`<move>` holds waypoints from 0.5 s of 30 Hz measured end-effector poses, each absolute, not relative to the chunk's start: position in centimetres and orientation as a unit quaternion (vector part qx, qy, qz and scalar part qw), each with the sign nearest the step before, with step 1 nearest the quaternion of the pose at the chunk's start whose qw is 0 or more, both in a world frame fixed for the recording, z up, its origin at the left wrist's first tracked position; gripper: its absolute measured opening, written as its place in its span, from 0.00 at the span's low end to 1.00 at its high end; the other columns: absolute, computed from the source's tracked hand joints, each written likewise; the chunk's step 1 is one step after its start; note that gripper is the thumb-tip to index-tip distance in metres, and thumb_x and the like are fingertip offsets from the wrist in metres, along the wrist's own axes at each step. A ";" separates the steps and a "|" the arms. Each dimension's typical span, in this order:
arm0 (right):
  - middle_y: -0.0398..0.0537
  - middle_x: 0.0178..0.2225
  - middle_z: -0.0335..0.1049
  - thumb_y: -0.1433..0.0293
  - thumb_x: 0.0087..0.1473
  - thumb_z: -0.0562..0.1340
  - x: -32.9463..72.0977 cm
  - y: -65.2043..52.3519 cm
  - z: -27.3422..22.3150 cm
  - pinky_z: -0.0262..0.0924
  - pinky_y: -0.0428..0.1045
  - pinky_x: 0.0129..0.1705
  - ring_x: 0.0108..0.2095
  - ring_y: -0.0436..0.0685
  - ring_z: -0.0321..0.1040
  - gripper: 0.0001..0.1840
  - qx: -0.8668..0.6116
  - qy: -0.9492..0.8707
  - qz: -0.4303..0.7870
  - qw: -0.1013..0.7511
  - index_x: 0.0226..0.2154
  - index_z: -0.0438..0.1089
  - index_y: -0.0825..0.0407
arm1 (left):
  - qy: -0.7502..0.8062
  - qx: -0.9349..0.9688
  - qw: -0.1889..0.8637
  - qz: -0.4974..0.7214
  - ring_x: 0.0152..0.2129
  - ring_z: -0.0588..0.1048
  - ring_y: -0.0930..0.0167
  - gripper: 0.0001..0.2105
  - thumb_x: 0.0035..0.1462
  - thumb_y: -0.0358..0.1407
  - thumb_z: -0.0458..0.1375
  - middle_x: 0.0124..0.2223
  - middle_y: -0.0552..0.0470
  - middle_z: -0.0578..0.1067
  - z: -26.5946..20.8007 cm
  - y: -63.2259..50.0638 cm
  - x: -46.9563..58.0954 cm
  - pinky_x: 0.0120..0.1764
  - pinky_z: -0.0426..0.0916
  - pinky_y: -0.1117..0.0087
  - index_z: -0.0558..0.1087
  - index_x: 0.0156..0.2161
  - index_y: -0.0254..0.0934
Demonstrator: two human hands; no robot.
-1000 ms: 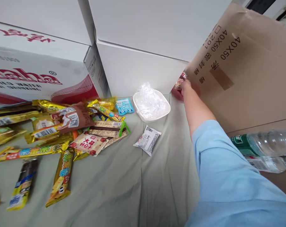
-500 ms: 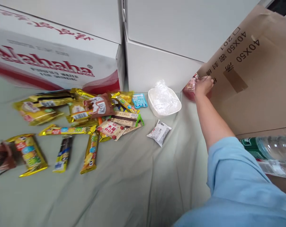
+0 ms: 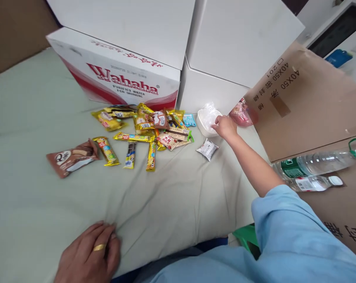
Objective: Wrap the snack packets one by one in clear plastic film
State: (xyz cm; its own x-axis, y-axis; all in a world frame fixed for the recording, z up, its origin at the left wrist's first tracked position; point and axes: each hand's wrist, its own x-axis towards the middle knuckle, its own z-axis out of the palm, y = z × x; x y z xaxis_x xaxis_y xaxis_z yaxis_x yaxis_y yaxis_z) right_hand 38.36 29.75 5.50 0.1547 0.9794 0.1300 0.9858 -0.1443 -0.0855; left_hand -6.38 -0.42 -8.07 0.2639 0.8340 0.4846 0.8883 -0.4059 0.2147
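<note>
A white plastic bowl (image 3: 200,126) with a clear plastic bag (image 3: 208,113) bunched in it stands against the white boxes. My right hand (image 3: 226,127) is at the bowl's right side, thumb and fingers closed over its rim. Just behind that hand lies a pink-red snack bag (image 3: 241,114). A small silver-white packet (image 3: 208,149) rests in front of the bowl. On the cloth at the lower left, my left hand (image 3: 91,251) lies with curled fingers and a gold ring; I see nothing in it.
Many wrapped snacks (image 3: 133,137) lie left of the bowl, with a brown snack packet (image 3: 73,158) farthest left. Behind them stands a Wahaha water carton (image 3: 125,80). At the right are a cardboard sheet (image 3: 307,102) and two clear bottles (image 3: 322,162).
My right hand has left the pink-red bag and moved left to the white bowl. The view has shifted and pulled back, so my left hand now shows at the lower left.
</note>
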 end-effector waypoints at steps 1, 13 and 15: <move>0.52 0.43 0.77 0.70 0.58 0.66 38.1 29.7 5.3 0.58 0.50 0.39 0.39 0.59 0.70 0.02 -0.767 -0.638 -0.028 0.066 0.34 0.76 0.51 | -0.540 -0.795 0.069 -0.268 0.42 0.80 0.54 0.07 0.65 0.33 0.57 0.44 0.40 0.79 -7.6 -0.3 -6.1 0.47 0.75 0.51 0.72 0.47 0.37; 0.50 0.36 0.76 0.68 0.56 0.67 40.2 28.0 5.9 0.61 0.52 0.46 0.39 0.60 0.70 0.05 -0.781 -0.591 0.020 0.203 0.32 0.72 0.51 | -0.516 -0.793 0.110 -0.304 0.44 0.79 0.55 0.06 0.63 0.27 0.58 0.44 0.40 0.78 -7.3 -0.2 -5.4 0.47 0.72 0.56 0.73 0.45 0.34; 0.51 0.38 0.76 0.69 0.51 0.70 39.6 28.5 5.0 0.62 0.53 0.48 0.42 0.61 0.70 0.07 -0.790 -0.567 0.054 0.225 0.30 0.71 0.50 | -0.515 -0.794 0.115 -0.302 0.44 0.79 0.55 0.06 0.64 0.28 0.57 0.44 0.40 0.78 -7.4 -0.2 -5.4 0.46 0.72 0.56 0.73 0.45 0.34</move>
State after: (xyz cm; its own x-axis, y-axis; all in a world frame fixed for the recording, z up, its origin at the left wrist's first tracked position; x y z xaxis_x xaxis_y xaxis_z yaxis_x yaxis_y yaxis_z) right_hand 39.56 28.53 5.01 0.3506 0.9209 0.1704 0.8726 -0.2551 -0.4166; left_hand -5.44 -0.20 -7.40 0.2873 0.7485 0.5977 0.8876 -0.4426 0.1276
